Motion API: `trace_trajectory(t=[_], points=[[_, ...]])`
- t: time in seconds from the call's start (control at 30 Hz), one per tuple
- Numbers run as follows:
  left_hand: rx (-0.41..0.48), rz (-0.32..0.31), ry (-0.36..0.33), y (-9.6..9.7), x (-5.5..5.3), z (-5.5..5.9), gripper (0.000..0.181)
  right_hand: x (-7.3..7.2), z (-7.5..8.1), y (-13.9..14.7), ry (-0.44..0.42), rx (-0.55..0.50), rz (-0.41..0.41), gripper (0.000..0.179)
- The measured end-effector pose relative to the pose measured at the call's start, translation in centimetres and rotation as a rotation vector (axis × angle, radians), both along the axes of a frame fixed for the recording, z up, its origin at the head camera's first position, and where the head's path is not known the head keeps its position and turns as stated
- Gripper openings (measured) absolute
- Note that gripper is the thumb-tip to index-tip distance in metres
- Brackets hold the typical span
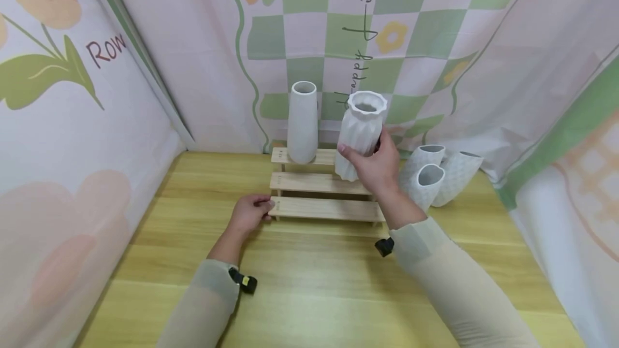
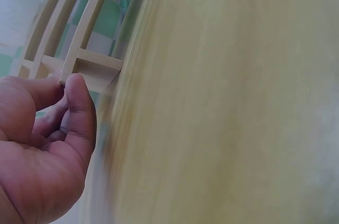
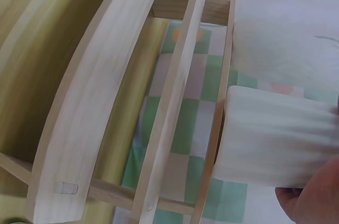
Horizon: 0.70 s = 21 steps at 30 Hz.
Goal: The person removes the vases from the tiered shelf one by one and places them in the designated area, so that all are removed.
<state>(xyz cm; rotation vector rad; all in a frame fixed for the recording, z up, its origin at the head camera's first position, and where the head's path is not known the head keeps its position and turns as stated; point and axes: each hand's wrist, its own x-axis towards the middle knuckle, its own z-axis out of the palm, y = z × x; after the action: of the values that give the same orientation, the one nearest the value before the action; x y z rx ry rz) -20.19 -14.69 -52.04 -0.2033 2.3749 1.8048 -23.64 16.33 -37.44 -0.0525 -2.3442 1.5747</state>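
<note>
A white fluted vase with a scalloped rim (image 1: 360, 129) is gripped from its right side by my right hand (image 1: 381, 165), thumb in front. In the right wrist view the base of this vase (image 3: 275, 136) is close over the top tier of the stand. My left hand (image 1: 249, 214) pinches the left end of the lowest tier of a three-tier wooden stand (image 1: 326, 208). The left wrist view shows thumb and index finger at that corner of the stand (image 2: 90, 64). A tall smooth white vase (image 1: 302, 128) stands upright on the top tier's left part.
Three white textured vases with slanted mouths (image 1: 419, 189) stand grouped on the wooden table (image 1: 300, 283), right of the stand and beside my right forearm. A patterned curtain (image 1: 309, 36) hangs right behind the stand, and a printed cloth (image 1: 72, 122) borders the left side.
</note>
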Motion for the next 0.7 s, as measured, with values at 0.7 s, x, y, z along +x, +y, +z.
trace_trajectory(t=[0.7], points=[[0.019,0.008,0.0,0.1,0.1,0.1,0.038,3.0,-0.5,-0.2,0.001,-0.016,0.053,0.087]])
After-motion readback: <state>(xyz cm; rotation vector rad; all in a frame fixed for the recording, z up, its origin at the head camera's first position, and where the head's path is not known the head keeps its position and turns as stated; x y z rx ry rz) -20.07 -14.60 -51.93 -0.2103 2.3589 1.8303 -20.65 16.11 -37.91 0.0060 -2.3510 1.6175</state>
